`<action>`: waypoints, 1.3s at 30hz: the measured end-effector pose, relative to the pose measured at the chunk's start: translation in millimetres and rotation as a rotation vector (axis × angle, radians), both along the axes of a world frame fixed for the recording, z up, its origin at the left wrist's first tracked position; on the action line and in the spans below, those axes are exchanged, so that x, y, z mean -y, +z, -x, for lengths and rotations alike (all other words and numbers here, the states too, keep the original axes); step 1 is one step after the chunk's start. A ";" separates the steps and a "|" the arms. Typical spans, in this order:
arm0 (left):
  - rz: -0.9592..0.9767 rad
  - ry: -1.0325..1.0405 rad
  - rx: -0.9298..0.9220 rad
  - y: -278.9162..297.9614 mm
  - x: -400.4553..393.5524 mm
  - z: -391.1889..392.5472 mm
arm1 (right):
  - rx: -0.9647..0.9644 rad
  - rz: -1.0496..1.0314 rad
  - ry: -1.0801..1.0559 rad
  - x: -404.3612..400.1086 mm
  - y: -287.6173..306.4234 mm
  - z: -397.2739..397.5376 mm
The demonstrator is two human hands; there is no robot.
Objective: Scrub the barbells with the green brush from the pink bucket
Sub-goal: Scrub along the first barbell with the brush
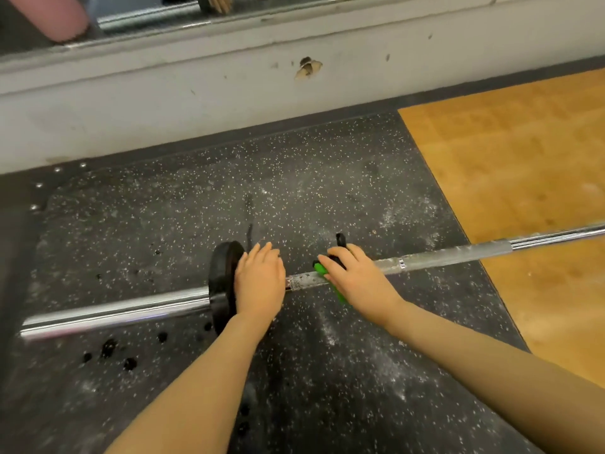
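A steel barbell [438,256] lies across the black speckled rubber floor, from lower left to upper right, its knurled part dusted white with chalk. A small black plate [222,276] sits on it near the left sleeve. My left hand [259,280] rests on the shaft right beside that plate, fingers wrapped over the bar. My right hand [357,276] presses the green brush [322,269] onto the chalky shaft a little to the right; most of the brush is hidden under the hand.
A scuffed white wall base [196,93] with a mirror above runs along the back. A wooden platform [510,165] covers the floor on the right. Chalk dust and dark wet spots [109,348] mark the rubber mat. A pink shape [45,14] shows in the mirror at top left.
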State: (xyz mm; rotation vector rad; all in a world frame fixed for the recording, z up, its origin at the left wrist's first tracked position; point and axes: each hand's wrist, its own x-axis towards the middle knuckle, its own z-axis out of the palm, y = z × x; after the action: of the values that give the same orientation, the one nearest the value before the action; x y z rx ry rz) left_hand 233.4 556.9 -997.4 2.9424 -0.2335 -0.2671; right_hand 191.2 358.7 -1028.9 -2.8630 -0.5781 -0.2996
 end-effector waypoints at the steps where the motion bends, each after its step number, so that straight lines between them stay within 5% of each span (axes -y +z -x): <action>1: -0.003 0.015 0.007 -1.1 2.0 4.8 | -0.012 0.009 0.025 -2.2 -4.9 -1.2; 11: -0.091 0.139 0.158 -11.0 22.8 30.7 | -0.040 -0.001 0.080 -8.6 -9.8 -4.2; 19: -0.096 0.092 0.232 -19.9 17.4 30.4 | -0.005 0.006 0.038 61.0 -18.5 2.4; 29: -0.082 0.063 0.272 -25.4 16.0 30.9 | 0.054 -0.016 0.130 2.2 -22.5 -6.7; 39: -0.067 0.054 0.272 -24.7 12.6 33.4 | 0.038 0.013 0.059 54.7 -22.4 4.1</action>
State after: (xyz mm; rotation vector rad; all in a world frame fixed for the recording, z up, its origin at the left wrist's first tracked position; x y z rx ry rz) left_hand 200.1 544.2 -1022.2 3.0396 -0.1838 0.1378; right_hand 187.0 304.0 -1051.3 -2.8526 -0.6727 -0.3423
